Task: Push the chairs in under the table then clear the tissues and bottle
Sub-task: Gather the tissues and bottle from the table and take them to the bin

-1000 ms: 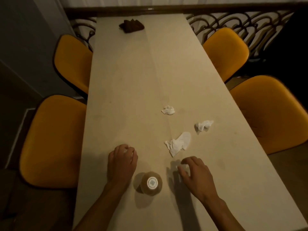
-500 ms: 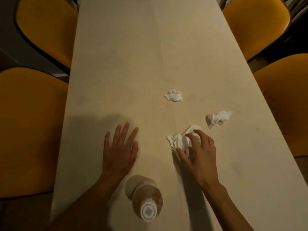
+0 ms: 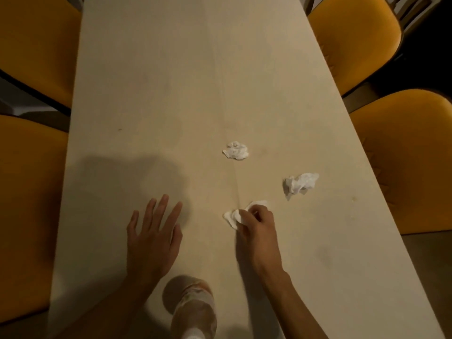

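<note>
Right hand (image 3: 256, 231) fingers (image 3: 245, 216) curled closed around nearest tissue (image 3: 231, 216), pinching it at counter (image 3: 146, 94) surface. Left hand (image 3: 152, 238) flat, fingers spread, empty. Two more tissues lie loose: one (image 3: 236, 150) near centre, one (image 3: 301, 183) further right. Bottle (image 3: 193, 311) stands between forearms at near edge. Yellow chairs (image 3: 31, 204) flank both sides.

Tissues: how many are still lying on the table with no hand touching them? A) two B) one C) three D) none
A: two crumpled tissues lie free, the far tissue and the right-side tissue, while the right hand is closed on the near tissue.
</note>
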`<state>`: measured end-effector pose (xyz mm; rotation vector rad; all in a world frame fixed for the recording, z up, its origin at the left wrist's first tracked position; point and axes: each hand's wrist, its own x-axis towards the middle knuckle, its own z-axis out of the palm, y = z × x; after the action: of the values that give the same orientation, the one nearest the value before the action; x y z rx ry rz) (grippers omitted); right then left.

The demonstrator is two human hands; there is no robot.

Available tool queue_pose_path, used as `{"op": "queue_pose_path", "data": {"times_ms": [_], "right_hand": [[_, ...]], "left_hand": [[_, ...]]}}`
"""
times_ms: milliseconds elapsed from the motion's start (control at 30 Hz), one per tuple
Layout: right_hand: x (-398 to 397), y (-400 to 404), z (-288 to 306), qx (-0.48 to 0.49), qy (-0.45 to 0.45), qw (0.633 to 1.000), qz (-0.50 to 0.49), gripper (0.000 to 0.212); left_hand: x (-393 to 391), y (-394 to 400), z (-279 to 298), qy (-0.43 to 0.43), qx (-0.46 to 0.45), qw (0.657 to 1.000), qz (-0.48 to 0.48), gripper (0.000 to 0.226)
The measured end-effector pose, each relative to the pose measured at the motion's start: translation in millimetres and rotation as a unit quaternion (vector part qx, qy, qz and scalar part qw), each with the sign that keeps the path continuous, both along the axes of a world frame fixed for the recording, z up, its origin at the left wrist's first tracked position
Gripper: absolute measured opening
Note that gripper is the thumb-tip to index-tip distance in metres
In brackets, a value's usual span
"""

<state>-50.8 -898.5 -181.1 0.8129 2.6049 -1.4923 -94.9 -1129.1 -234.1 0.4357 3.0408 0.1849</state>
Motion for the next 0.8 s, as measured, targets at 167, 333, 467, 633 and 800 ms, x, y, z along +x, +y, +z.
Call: {"op": "queue_pose_path", "data": {"times_ms": [167,333,467,633,800], "right_hand": [[-12.9,36.2,4.0,0.06,0.043,0.997,-0.003,0.009],[-42.4,109.0,29.2,0.212,0.111,0.97,-0.035,0.022],[-55.1,145.6,1.7,0.204,-0.009,0.978,-0.045,0.024],[-34.6,130.5,-38.1,0.356,-0.084,0.929,0.046,0.044],[-20.8,101.5,-41.5,0.344,-0.079,0.933,0.072,0.062]], "left_hand": [[-0.8,3.0,-1.5,0.028,-0.002,1.0,0.004,0.052],[-0.3,3.0,-1.4,0.042,0.011,0.999,0.006,0.052],[-0.6,2.7,-1.4,0.044,0.009,0.999,0.004,0.052],[0.2,3.0,-2.3,0.046,0.014,0.999,0.004,0.052],[0.5,2.2,-4.2,0.058,0.018,0.998,-0.005,0.052]]}}
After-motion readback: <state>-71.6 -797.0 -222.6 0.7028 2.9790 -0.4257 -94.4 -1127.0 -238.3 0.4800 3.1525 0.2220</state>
